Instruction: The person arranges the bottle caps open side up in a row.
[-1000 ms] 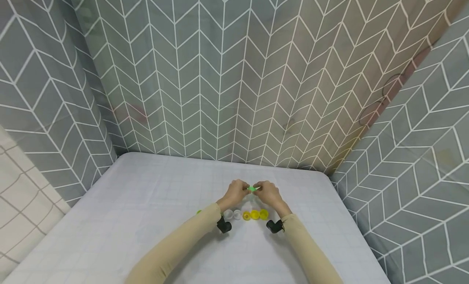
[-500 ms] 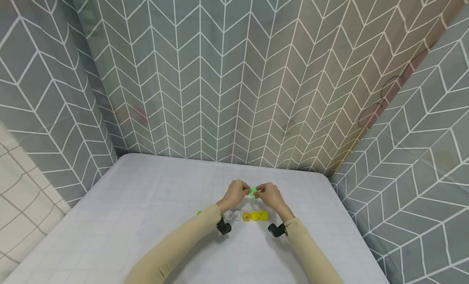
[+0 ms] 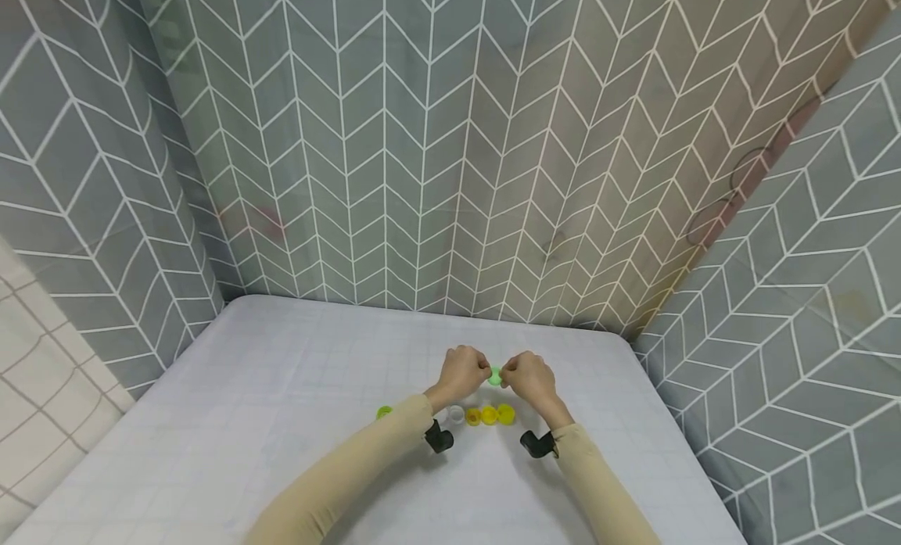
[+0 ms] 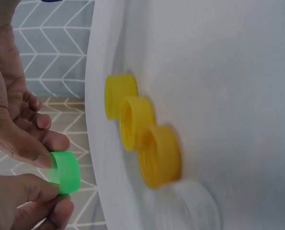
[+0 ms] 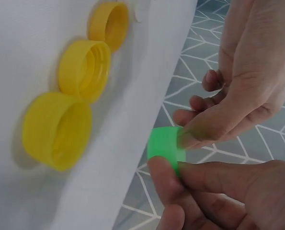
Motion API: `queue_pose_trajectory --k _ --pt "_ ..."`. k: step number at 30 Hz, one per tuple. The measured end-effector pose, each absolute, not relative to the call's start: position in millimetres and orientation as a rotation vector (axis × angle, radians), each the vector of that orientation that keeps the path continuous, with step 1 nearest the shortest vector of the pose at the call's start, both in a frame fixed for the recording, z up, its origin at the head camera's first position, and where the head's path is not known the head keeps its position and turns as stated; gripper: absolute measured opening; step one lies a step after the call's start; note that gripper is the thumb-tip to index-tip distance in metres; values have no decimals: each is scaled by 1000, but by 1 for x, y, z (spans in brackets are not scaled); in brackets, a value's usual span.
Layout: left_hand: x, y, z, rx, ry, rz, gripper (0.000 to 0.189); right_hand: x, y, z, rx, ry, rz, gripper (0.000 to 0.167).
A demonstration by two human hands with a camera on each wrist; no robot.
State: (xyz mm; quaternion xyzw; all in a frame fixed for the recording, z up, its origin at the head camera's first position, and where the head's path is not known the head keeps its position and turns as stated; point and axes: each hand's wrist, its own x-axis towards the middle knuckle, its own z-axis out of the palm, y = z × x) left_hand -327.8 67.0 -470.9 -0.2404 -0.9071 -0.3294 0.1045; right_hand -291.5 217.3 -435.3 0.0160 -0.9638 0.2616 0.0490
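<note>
A bright green bottle cap [image 3: 496,375] is held up off the table between both hands. My left hand [image 3: 461,371] pinches one side of it with thumb and forefinger. On the opposite side, my right hand [image 3: 529,378] pinches the rim with its thumb and fingertips. Both wrist views show the green cap [image 4: 66,172] with fingers of each hand touching it, its ribbed side turned partly outward. Nearer the body, three yellow bottle caps [image 5: 85,71] lie in a row. A clear cap [image 3: 456,414] sits beside them; another is mostly hidden behind my left forearm.
A lime-green cap [image 3: 383,411] lies at the row's left end, partly covered by the left sleeve [image 3: 352,467]. The table [image 3: 303,349] has a pale cloth. Grey chevron-patterned curtains [image 3: 422,177] stand behind it and at both sides.
The green cap has shifted slightly right and toward the body, turning from nearly edge-on to show its face. Both hands moved right with it. More of the lime-green cap at left shows now.
</note>
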Motion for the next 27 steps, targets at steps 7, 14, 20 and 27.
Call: queue_pose_trajectory --k 7,14,20,27 --pt "-321 85 -472 -768 -2699 -871 13 -275 229 -429 1 -2957 609 19" --pt "-312 102 -475 -841 -2700 -872 13 -265 244 -426 -70 -3038 527 14" --pt "-308 113 -485 -866 -2724 -879 10 -259 252 -423 -120 -3153 417 11" --pt "-304 114 -490 -878 -2794 -910 8 -257 252 -431 -119 -3195 391 10"
